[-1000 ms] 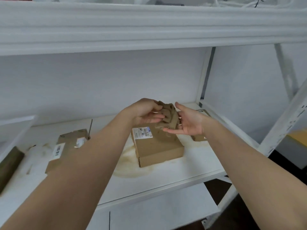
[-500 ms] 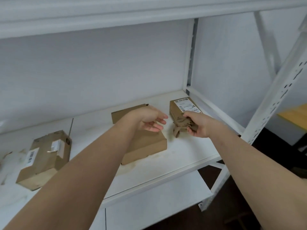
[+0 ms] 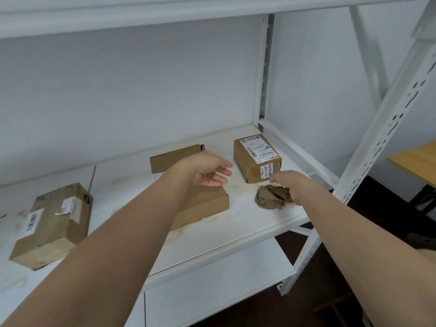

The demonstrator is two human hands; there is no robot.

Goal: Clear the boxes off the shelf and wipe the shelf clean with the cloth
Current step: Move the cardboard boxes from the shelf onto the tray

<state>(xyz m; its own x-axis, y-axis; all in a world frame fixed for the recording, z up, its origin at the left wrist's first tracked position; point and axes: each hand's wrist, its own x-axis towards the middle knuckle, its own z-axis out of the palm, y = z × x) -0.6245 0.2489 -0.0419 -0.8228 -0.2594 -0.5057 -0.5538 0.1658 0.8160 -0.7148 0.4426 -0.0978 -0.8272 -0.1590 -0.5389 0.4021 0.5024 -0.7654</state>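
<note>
**Shelf not yet cleared; wiping not begun**

Three boxes remain on the shelf (image 3: 212,234). The left box (image 3: 53,224) sits well left of both hands. The middle box (image 3: 188,185) lies under the left hand (image 3: 207,171), whose fingers are straight, loosely spread, holding nothing. The right box (image 3: 257,158) stands just beyond the right hand (image 3: 291,185), which rests on the crumpled cloth (image 3: 270,197); whether its fingers grip the cloth cannot be told. Stains are visible.

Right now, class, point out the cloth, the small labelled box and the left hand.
cloth (image 3: 269,198), head view, crumpled middle.
small labelled box (image 3: 247,161), head view, bare brown top.
left hand (image 3: 207,169), head view, back of hand.
</note>
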